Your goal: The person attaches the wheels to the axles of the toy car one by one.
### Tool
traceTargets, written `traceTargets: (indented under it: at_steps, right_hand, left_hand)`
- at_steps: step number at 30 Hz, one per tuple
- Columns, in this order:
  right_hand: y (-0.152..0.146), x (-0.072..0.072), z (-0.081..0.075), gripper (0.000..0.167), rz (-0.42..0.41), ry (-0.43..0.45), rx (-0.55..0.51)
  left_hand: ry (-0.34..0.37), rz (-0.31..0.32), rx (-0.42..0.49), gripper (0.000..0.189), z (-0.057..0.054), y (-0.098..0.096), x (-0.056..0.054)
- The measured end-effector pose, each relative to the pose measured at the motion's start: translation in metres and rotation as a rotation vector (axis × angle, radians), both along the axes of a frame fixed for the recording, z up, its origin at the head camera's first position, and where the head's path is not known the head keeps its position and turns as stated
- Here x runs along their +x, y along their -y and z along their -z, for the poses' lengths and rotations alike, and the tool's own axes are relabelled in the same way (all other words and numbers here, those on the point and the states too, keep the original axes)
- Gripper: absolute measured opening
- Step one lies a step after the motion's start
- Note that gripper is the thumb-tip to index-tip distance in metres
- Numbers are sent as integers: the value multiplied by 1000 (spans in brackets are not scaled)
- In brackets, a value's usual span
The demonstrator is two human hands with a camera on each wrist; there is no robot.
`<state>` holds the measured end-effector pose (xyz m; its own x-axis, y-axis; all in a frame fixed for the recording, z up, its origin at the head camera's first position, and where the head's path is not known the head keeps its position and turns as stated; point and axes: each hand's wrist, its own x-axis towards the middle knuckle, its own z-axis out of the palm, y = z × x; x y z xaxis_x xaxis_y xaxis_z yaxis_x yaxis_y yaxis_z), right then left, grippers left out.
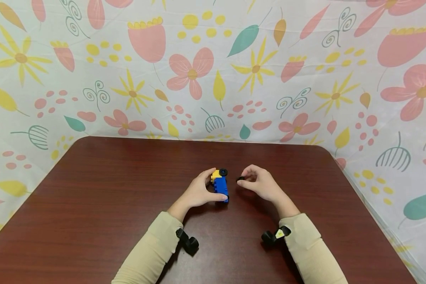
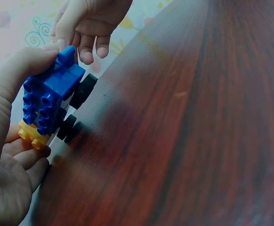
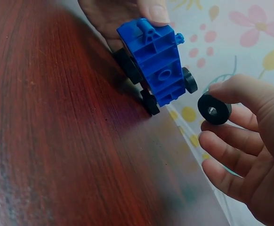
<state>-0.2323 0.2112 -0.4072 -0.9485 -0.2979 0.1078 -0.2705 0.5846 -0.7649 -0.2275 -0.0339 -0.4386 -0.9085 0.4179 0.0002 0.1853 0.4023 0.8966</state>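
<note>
My left hand (image 1: 198, 191) grips a small toy car (image 1: 221, 187) built of a blue studded base and a yellow brick (image 2: 32, 134). Its blue underside shows in the right wrist view, with several black wheels on it, one being the near wheel (image 3: 127, 66). At one corner a bare blue axle stub (image 3: 180, 38) sticks out with no wheel on it. A little to the right of the car, my right hand (image 1: 262, 183) pinches a loose black wheel (image 3: 214, 108) between thumb and fingers. The hub hole of that wheel faces the right wrist camera. Wheel and car are apart.
Both hands work above a dark reddish-brown wooden table (image 1: 127, 169). Behind it hangs a white cloth (image 1: 213, 106) printed with flowers and leaves. A black wrist camera (image 1: 189, 241) sits at the left cuff, another black camera (image 1: 274, 236) at the right cuff.
</note>
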Motion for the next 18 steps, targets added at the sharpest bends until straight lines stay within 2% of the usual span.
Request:
traceTargets:
  at_steps: [18]
  right_hand:
    - [6, 3, -2, 18, -27, -37, -10]
  left_hand:
    - [-4, -12, 15, 101, -1, -1, 1]
